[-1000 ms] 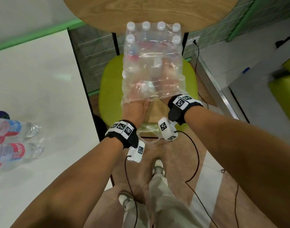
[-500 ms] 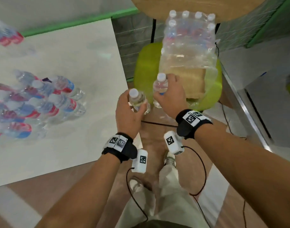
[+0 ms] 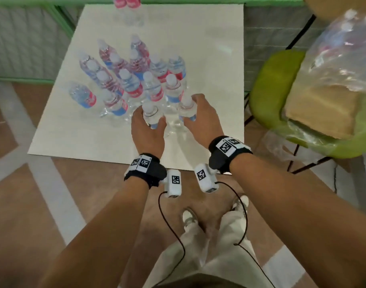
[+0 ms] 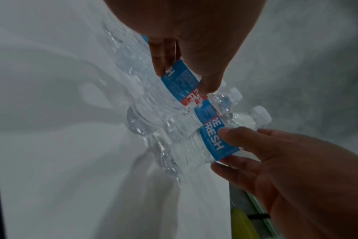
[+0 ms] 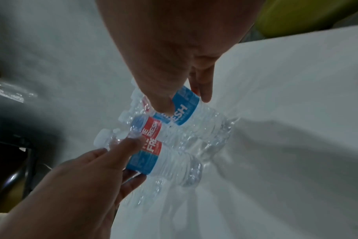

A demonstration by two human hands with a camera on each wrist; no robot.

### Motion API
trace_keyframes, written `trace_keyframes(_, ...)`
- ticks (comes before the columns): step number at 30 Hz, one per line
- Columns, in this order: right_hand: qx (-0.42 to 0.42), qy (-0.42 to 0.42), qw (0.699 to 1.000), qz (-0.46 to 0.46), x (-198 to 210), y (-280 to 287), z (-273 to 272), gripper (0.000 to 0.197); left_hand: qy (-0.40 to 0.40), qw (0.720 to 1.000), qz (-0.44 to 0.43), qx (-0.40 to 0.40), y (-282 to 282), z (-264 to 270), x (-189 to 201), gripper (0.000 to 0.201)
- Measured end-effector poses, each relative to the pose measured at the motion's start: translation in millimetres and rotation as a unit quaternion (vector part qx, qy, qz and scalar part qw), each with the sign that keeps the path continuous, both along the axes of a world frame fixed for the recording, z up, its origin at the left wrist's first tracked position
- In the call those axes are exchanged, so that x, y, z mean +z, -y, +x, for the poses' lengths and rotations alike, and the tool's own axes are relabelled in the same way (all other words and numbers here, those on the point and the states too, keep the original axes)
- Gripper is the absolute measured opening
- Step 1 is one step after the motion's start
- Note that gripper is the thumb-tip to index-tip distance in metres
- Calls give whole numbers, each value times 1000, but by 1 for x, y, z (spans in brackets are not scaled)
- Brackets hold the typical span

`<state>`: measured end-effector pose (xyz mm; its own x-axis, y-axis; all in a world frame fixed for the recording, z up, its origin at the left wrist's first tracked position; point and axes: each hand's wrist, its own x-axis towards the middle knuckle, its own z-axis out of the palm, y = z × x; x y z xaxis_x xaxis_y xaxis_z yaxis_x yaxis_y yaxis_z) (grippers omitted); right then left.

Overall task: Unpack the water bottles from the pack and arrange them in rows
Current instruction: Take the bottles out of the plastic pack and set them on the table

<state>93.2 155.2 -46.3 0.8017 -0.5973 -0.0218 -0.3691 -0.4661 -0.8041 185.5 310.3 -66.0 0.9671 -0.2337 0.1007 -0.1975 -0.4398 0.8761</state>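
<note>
Several clear water bottles [image 3: 129, 80] with blue and red labels stand in rows on a white board [image 3: 209, 59]. My left hand [image 3: 150, 122] grips one bottle [image 3: 149, 113] at the near end of the rows. My right hand [image 3: 188, 112] grips a second bottle [image 3: 186, 107] just to its right. Both bottles are upright, with their bases at or just above the board. In the left wrist view my fingers [image 4: 159, 64] wrap the label of the bottle [image 4: 182, 84]. The right wrist view shows my right hand's bottle [image 5: 186, 111]. The torn plastic pack [image 3: 340, 48] sits on a green chair [image 3: 275, 80].
Two more bottles [image 3: 126, 1] stand at the board's far edge. A piece of brown cardboard [image 3: 321, 109] lies in the pack on the chair. Black chair legs [image 3: 296, 150] and cables [image 3: 171, 225] are near my feet on the wooden floor.
My hands pulled one bottle each out of the pack on the chair. They carried them left and down to the near end of the rows on the white board.
</note>
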Motion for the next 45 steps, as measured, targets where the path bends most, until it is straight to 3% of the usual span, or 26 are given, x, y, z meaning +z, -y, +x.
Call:
trace_keyframes(5,56,-115,992,0,-20,-18,59,44,5,999,35,23,-13,40,-9,67)
trace_keyframes(9,27,-8,999,-34,-15,-29,60,49,22,999,43,6,-10,58,-6,68)
trace_keyframes(15,41,48,998,2,-9,-34,60,48,39,998,44,-15,-10,69,-4,64)
trace_keyframes(24,54,36,997,28,-11,-24,37,68,32,999,12,-37,-11,58,-1,65)
trace_keyframes(29,41,22,999,4,-9,-12,23,64,32,999,21,0,-15,46,6,76)
trace_keyframes(34,16,2,1000,-13,-3,6,3,45,94,991,-28,89,-10,10,29,49)
trace_keyframes(38,-30,6,999,-13,5,31,-25,27,44,998,-54,9,28,-30,43,21)
trace_keyframes(42,-66,-13,998,20,14,61,-57,20,-15,991,-30,-128,79,-63,46,14)
trace_keyframes(45,-85,-52,995,22,23,101,-105,21,-51,969,25,-241,132,-99,41,13)
